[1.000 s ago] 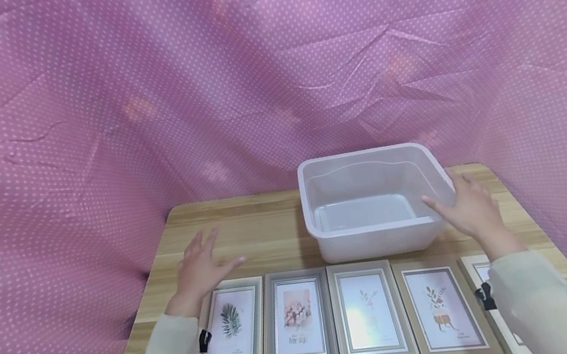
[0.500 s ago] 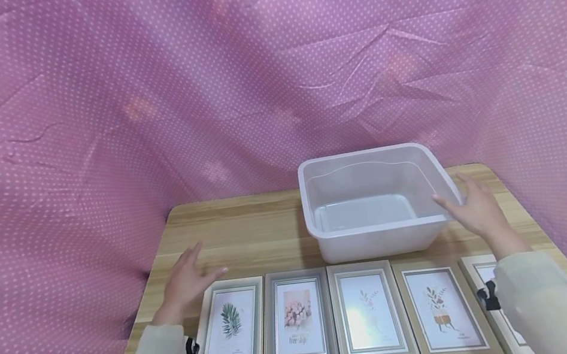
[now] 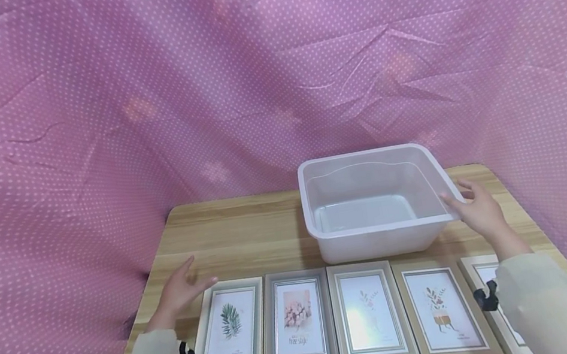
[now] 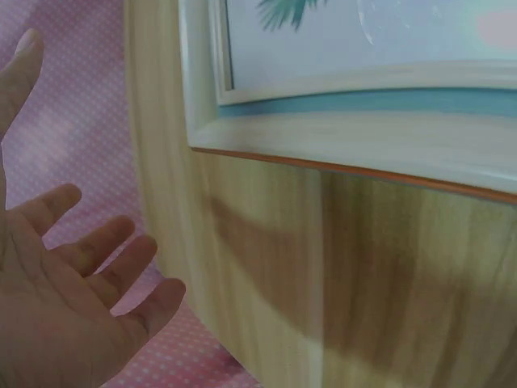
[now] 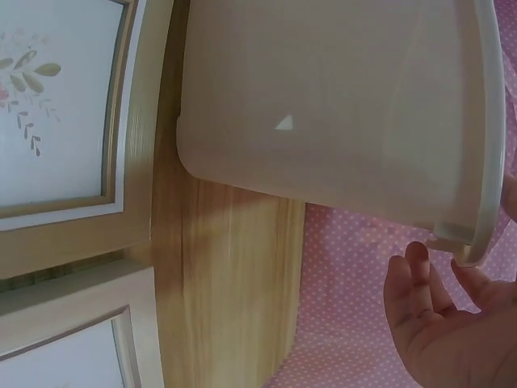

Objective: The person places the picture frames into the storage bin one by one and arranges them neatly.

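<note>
My right hand (image 3: 481,214) is at the right end of a whitish plastic storage box (image 3: 374,243). Its thumb lies over the rim and its bent fingers curl below the rim's outer corner, holding that edge. The right wrist view shows the fingers (image 5: 418,267) up close under the lip. My left hand (image 3: 176,289) hovers past the far-left corner of a leaf-print picture frame (image 3: 231,329), thumb spread and fingers relaxed, holding nothing. In the left wrist view its palm (image 4: 48,323) faces up beside the table edge.
More picture frames lie in a row along the near side: a grey one (image 3: 296,320), a glare-lit one (image 3: 372,315), a tan one (image 3: 446,311) and a pale one (image 3: 484,270) partly under my right sleeve. A pink dotted cloth (image 3: 227,88) hangs around the wooden table (image 3: 236,226).
My left hand has drawn back toward the near left. My right hand has shifted slightly right and nearer, its fingers bending at the box rim. Box and picture frames have stayed put.
</note>
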